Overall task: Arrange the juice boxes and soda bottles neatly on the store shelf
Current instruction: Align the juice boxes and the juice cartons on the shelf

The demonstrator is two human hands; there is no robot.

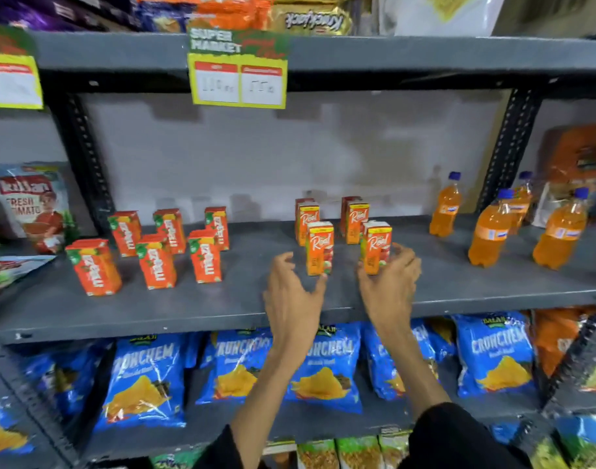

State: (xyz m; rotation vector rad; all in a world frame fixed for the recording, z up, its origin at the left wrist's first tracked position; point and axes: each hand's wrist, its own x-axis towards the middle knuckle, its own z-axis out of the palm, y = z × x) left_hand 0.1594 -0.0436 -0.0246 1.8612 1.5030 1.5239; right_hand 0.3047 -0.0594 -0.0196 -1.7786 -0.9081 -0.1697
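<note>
On the grey shelf (222, 306) stand several orange Maaza juice boxes (157, 262) at the left and several orange Real juice boxes (355, 220) in the middle. Several orange soda bottles (489, 231) with blue caps stand at the right. My left hand (293, 292) is open, its thumb touching the base of the front-left Real box (319, 247). My right hand (391, 282) is wrapped around the front-right Real box (376, 245), which stands upright on the shelf.
A yellow price tag (238, 79) hangs from the shelf above. Blue chip bags (323, 363) fill the shelf below. A ketchup pouch (32, 204) stands at the far left and an orange packet (581, 164) at the far right. Black perforated uprights (508, 147) frame the bay.
</note>
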